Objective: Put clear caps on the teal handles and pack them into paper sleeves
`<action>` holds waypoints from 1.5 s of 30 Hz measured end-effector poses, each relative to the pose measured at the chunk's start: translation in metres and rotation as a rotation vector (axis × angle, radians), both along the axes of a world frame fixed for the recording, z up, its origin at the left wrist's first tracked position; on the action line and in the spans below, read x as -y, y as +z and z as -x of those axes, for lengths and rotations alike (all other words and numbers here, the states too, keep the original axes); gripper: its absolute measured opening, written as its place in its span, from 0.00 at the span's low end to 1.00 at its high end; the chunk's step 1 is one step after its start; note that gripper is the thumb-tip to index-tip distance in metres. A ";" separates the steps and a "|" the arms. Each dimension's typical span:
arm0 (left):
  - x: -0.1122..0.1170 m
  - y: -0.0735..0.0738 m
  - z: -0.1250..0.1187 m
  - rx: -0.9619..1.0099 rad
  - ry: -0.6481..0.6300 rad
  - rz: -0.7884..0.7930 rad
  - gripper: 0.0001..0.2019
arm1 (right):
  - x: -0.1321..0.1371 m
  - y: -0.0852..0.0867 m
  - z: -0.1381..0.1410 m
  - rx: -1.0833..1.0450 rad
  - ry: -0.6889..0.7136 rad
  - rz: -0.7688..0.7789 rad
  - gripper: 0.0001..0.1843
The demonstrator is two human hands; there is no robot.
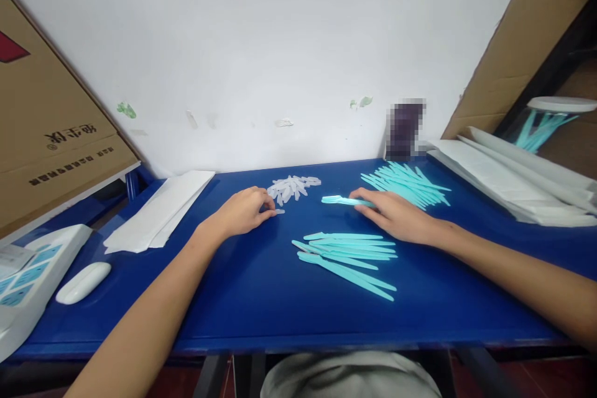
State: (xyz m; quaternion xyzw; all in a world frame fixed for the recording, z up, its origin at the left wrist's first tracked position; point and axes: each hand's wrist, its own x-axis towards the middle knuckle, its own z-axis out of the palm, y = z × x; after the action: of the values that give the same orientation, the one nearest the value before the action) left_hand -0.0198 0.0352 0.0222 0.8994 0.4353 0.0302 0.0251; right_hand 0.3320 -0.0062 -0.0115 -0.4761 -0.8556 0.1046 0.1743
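My left hand [249, 209] is closed in a pinch on a small translucent blade cap [280, 211], low over the blue table. Just behind it lies a loose heap of the same caps [291, 187]. My right hand [386, 211] grips a teal eyebrow razor [342, 200], its blade end pointing left; whether there is more than one in the fingers I cannot tell. Behind that hand spreads a big pile of teal razors [410, 183]. Nearer to me, several more razors [349, 255] lie fanned out, blade ends to the left.
White paper sheets [161, 211] lie at left, beside a white oval case [84, 283] and a white device with blue keys [35, 280]. White packets [517, 177] are stacked at right. A lidded tub of razors [543, 127] stands beyond. Cardboard [65, 112] flanks the table.
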 end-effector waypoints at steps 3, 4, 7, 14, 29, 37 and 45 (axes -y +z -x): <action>-0.004 -0.005 0.001 0.060 -0.028 -0.035 0.13 | -0.002 -0.002 0.000 -0.035 -0.013 -0.008 0.22; -0.006 -0.007 0.001 0.087 -0.045 -0.028 0.13 | -0.003 -0.003 0.000 -0.051 -0.027 -0.013 0.23; -0.010 -0.009 0.005 0.173 -0.081 0.040 0.11 | -0.004 -0.005 0.000 -0.101 -0.067 -0.026 0.24; -0.006 -0.006 0.001 0.258 -0.122 0.154 0.08 | 0.002 -0.001 0.002 -0.229 -0.097 -0.050 0.25; 0.007 -0.023 -0.037 0.435 -0.144 0.156 0.08 | 0.014 0.005 0.012 0.079 0.083 0.004 0.26; 0.014 -0.023 -0.046 0.462 -0.124 0.159 0.08 | 0.012 0.005 0.013 0.093 0.170 0.059 0.24; 0.014 -0.025 -0.051 0.503 -0.123 0.183 0.08 | 0.015 0.011 0.016 0.106 0.173 0.061 0.24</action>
State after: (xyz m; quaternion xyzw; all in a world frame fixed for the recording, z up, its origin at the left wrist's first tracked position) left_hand 0.0309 0.0209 -0.0028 0.8824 0.3608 0.2116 0.2153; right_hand 0.3159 -0.0208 -0.0008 -0.4103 -0.8980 0.1202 0.1044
